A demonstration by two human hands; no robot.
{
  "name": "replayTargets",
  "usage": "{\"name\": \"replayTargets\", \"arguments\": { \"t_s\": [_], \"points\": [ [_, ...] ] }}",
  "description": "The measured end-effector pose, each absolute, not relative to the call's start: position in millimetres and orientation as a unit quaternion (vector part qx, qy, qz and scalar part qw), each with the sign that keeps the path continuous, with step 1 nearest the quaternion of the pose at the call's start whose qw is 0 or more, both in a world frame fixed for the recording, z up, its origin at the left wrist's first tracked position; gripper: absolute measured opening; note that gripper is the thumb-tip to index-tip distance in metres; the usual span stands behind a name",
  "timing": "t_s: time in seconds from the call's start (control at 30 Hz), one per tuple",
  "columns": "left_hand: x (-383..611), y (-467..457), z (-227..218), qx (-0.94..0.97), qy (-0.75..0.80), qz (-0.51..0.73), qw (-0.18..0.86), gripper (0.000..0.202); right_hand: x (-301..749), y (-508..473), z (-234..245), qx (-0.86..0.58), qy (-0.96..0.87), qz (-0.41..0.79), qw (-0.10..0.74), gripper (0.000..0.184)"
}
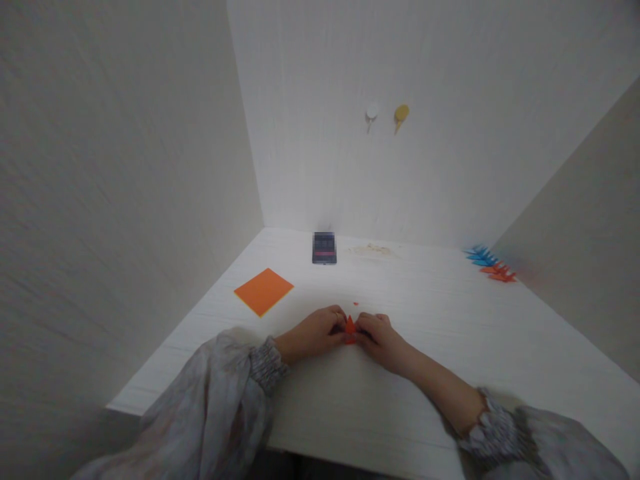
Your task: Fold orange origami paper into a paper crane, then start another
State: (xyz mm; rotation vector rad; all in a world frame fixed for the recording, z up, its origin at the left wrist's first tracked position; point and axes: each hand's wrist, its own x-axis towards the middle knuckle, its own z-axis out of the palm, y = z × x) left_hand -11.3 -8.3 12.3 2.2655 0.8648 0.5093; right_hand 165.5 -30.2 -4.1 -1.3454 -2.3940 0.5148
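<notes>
Between my hands, over the front middle of the white table, is a small red piece of folded paper [351, 329] with a pointed top. My left hand [323, 331] pinches its left side, a ring on one finger. My right hand [381, 340] grips the right side with curled fingers. The fingers cover the paper's outer edges, so its full shape is hidden. Just beyond the hands lies a tiny red scrap [356, 304].
An orange paper stack [264, 292] lies to the left. Against the back wall rests a phone [325, 249]. Blue folded paper figures [481, 256] and orange-red ones [499, 272] line the right edge. White [371, 113] and yellow hooks [401, 113] are on the wall.
</notes>
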Motion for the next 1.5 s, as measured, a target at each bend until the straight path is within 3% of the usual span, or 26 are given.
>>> {"name": "replayTargets", "arguments": {
  "t_s": [0.4, 0.63, 0.8, 1.2, 1.5],
  "points": [
    [-13.1, -9.0, 11.6, 0.892, 0.307, 0.173, 0.282, 0.017, 166.7, -27.1, -6.1, -0.492, -0.823, 0.214, 0.187, 0.009],
    [-11.4, -9.7, 13.4, 0.902, 0.312, 0.155, 0.254, 0.023, 163.9, -29.5, -1.2, -0.489, -0.838, 0.198, 0.140, 0.009],
    [-10.6, -11.4, 15.8, 0.903, 0.322, 0.149, 0.243, 0.015, 161.5, -30.9, 3.2, -0.498, -0.836, 0.193, 0.125, 0.008],
    [-10.6, -9.5, 10.7, 0.845, 0.344, 0.197, 0.358, 0.019, 159.7, -28.9, 5.3, -0.513, -0.828, 0.194, 0.120, 0.009],
    [-9.6, -9.5, 11.9, 0.849, 0.345, 0.186, 0.353, 0.017, 160.5, -28.5, 3.0, -0.519, -0.822, 0.199, 0.121, 0.012]
  ]
}}
